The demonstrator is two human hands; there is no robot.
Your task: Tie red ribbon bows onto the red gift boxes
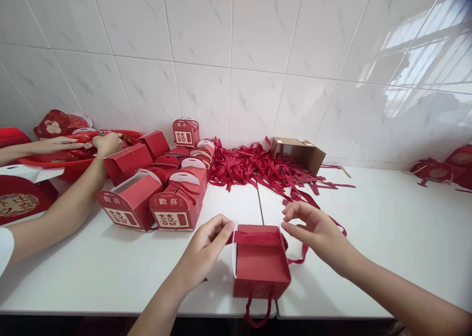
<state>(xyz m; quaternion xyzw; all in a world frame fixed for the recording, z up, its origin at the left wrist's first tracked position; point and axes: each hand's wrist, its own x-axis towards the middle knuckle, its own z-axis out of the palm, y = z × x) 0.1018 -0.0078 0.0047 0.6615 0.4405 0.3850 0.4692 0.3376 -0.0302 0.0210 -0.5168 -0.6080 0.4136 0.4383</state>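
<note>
The red box [262, 264] sits by the table's [391, 223] front edge, its cord loop [259, 325] overlapping that edge; white surface stretches rightward, grouped boxes [169, 213] stand left. The left hand [208, 242] pinches the ribbon [258, 237]; the right hand's [309, 223] thumb and fingers stand apart, flap contact unclear. A co-worker's arm [73, 203] is cut off.

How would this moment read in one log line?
left hand: at left side of red box | right hand: open, at right side | ribbon: across box top
</note>
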